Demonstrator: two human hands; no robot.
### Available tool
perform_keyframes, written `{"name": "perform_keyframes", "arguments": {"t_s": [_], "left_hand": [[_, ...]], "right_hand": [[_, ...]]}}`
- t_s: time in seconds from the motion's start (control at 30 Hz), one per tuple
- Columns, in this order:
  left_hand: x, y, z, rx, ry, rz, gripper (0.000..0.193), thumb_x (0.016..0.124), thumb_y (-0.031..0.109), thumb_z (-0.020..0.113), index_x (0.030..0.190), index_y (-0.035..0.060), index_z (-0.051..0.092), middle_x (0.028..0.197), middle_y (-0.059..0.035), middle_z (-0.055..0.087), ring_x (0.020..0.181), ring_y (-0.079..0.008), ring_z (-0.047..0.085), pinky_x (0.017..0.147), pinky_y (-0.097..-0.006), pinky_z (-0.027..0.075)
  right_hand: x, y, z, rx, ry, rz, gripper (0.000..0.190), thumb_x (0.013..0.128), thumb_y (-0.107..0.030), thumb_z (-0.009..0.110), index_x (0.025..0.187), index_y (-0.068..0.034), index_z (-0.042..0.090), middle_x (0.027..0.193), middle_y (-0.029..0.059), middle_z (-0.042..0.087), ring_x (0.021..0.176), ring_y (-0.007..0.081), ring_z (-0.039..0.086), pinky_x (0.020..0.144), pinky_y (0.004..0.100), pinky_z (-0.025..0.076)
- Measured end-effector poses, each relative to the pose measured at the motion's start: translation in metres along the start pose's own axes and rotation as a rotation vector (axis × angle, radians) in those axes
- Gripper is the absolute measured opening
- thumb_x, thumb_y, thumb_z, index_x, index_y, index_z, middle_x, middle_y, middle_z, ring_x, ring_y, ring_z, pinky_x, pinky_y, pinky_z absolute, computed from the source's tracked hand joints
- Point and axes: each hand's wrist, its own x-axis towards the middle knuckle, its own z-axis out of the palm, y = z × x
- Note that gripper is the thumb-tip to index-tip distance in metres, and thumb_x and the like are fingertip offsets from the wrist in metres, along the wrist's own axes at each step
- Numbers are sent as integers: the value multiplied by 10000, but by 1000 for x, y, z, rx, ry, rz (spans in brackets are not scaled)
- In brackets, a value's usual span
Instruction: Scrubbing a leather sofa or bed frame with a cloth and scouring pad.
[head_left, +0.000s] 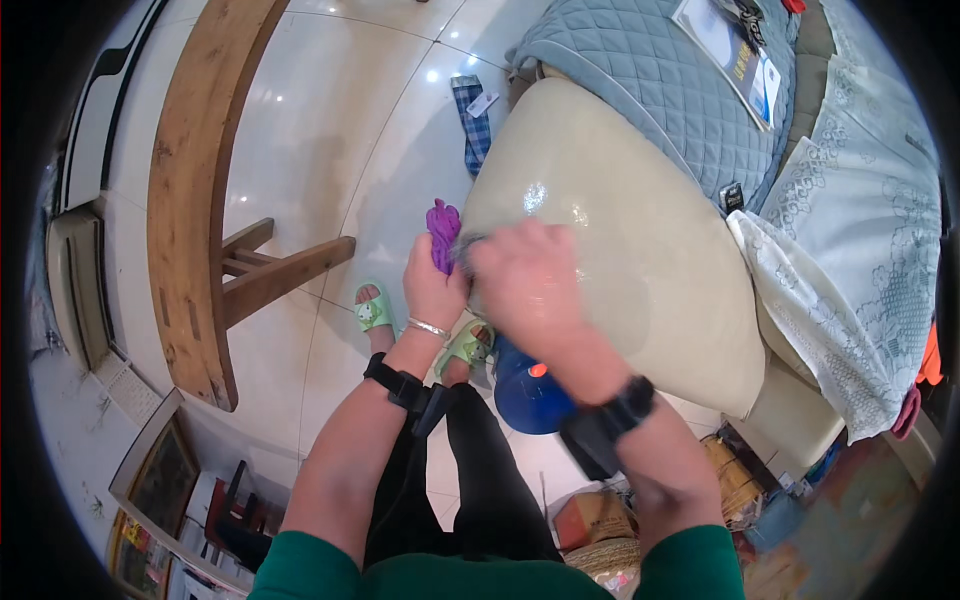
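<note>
My left hand (437, 289) is closed around a bunched purple cloth (443, 229), which sticks up above the fingers. Close against it on the right, my right hand (529, 289) is blurred, its fingers curled. A dark, blurred item (471, 251) shows between the two hands; what it is, and which hand grips it, I cannot tell. Both hands are above the left edge of a cream, shiny padded sofa arm (622, 247). A blue plastic bucket or stool (525, 394) stands below my right wrist, partly hidden by it.
A wooden bench (191, 172) stands at the left. A blue plaid item (472, 127) lies on the tiled floor by the sofa. A quilted grey-blue cover (637, 75) with a booklet (731, 64) and a white lace cloth (847, 262) drape the sofa. A cardboard box (594, 519) is near my legs.
</note>
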Motion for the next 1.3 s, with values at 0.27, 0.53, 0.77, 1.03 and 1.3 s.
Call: {"name": "perform_keyframes", "arguments": {"t_s": [0.27,0.53,0.77,1.03,1.3], "left_hand": [[1,3,-10,81,37,16,291,853,258,646,877,12,492,721,-135,576,638,-233,541,611,-350,450],[2,9,-15,104,-5,-18,316,841,276,657,880,10,490,725,-156,573,635,-281,555,603,-380,448],[1,7,-4,-24,-14,-23,369,802,343,671,869,23,499,762,-186,558,722,-399,556,632,-444,436],[4,3,-9,-8,16,-14,368,795,338,677,883,25,504,761,-190,560,718,-405,552,632,-444,437],[8,7,-15,-27,-46,-40,334,812,306,667,853,19,500,733,-181,545,687,-369,551,619,-430,432]], "right_hand": [[-54,72,-45,-342,-297,325,89,671,-101,602,753,-136,602,776,44,579,796,253,552,684,411,391],[-19,61,-51,-377,-403,203,69,707,-142,579,754,-153,628,769,18,594,801,226,565,703,394,412],[-17,30,-30,-187,-280,37,84,666,-126,619,745,-153,629,790,41,573,823,244,551,714,396,400],[-38,67,-47,-323,-271,269,108,690,-119,609,794,-144,624,855,21,574,856,243,530,699,393,409],[-45,22,-15,-76,-173,93,116,704,-139,584,819,-136,602,893,21,557,896,230,529,770,368,434]]}}
